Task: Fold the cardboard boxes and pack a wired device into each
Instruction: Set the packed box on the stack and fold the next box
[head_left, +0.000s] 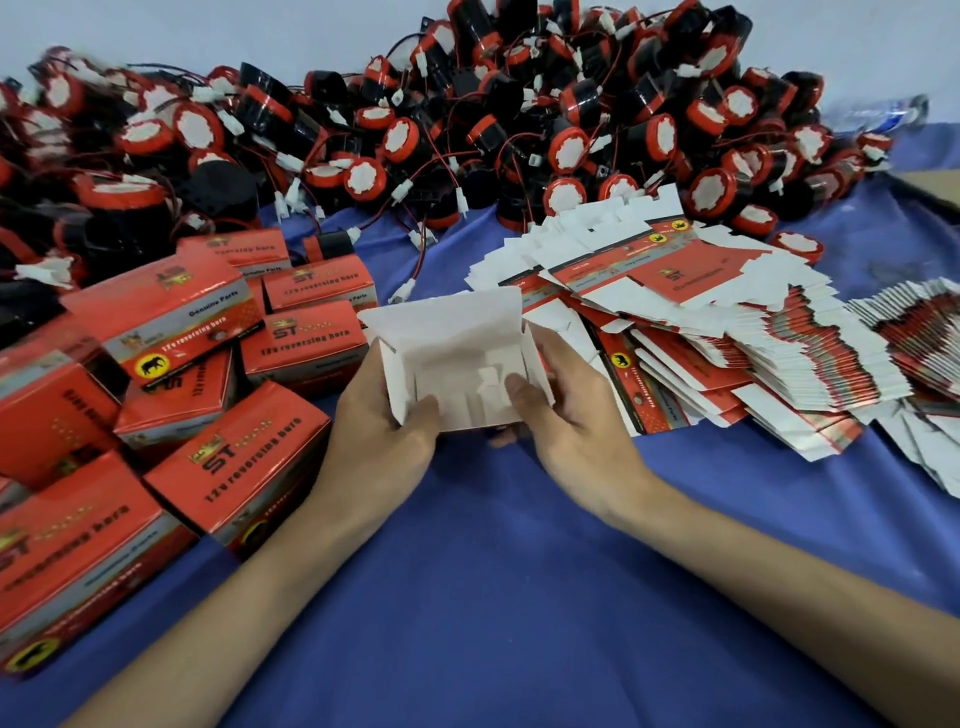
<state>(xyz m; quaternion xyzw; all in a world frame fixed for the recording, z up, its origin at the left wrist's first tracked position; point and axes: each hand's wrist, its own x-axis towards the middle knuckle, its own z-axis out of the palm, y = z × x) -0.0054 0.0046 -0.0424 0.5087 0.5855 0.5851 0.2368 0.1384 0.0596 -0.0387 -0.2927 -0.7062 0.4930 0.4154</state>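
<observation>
Blue cloth over the table (519, 597), bare in the near middle. Heap of wired devices (519, 130): red-and-black round units with red leads and white plugs, banked along the far edge from the left corner to the right. The leads look tangled, so a pull on one unit would likely drag its neighbours onto the work area. Packed boxes (171, 317): red, printed, closed, piled loosely along the left edge and leaning on one another; a sweep of the left forearm could topple them. Flat blanks (701, 338): fanned stack toward the right edge, its nearest sheets just beside the right hand, liable to slide if nudged. Half-folded box (457, 353): white inside facing up, held above the cloth at the middle of the table, far flap standing, side flaps raised, bottom flaps overlapped but seemingly not locked. The main risk is that the bottom springs open, or a tab creases, if thumb pressure lands off the fold; a device put in then would fall through. Left hand (384, 431): grips the box's left side, fingers curled beneath, thumb inside on the floor flaps. Right hand (566, 415): mirrors it on the right side, thumb pressing an inner flap, fingers mostly hidden under the box.
</observation>
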